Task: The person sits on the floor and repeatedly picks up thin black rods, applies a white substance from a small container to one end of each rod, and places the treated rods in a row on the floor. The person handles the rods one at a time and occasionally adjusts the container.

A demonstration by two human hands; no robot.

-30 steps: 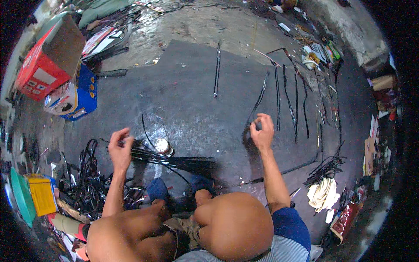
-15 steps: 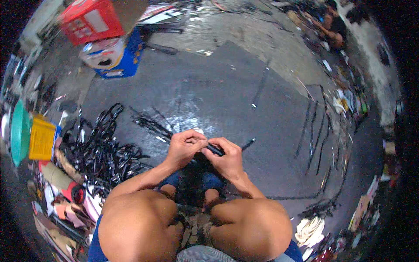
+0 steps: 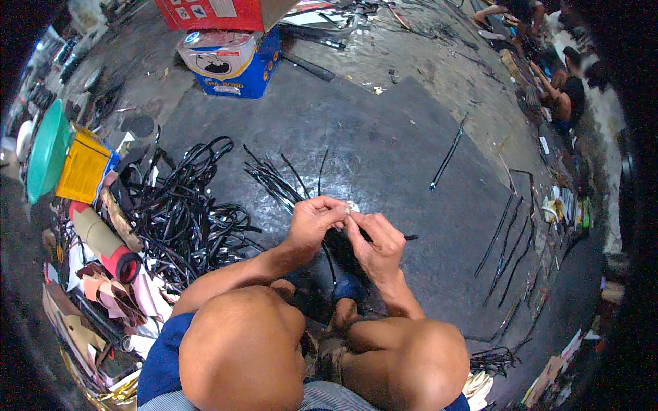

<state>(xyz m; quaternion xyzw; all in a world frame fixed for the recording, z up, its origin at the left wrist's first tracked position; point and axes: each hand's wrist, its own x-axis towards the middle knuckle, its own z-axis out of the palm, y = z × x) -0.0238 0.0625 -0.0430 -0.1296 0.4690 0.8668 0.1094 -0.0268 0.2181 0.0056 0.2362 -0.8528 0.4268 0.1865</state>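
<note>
My left hand (image 3: 317,220) and my right hand (image 3: 380,241) meet in front of my knees, the fingertips of both pinched together. A thin black strip (image 3: 330,262) hangs below my left fingers. Dark material shows inside my curled right hand, and a black end (image 3: 411,238) sticks out beyond its knuckles. What lies exactly between the fingertips is too small to make out. Just behind them is a small whitish thing (image 3: 353,206), partly hidden. Past my left hand, a bundle of glossy black strips (image 3: 271,181) lies fanned out on the dark floor sheet (image 3: 370,137).
A tangled heap of black strips (image 3: 185,212) lies at left. Beyond it stand a yellow tin (image 3: 86,168), a green basin (image 3: 48,152) and a cardboard roll (image 3: 103,236). A blue box (image 3: 236,68) bears a red box (image 3: 219,14). Several strips (image 3: 504,240) lie right; another person (image 3: 565,92) sits far right.
The view has shifted, so the surroundings appear farther right. The thick black piece seen between my hands is now mostly hidden, and my fingertips are pinched together. A strip now hangs below my left hand.
</note>
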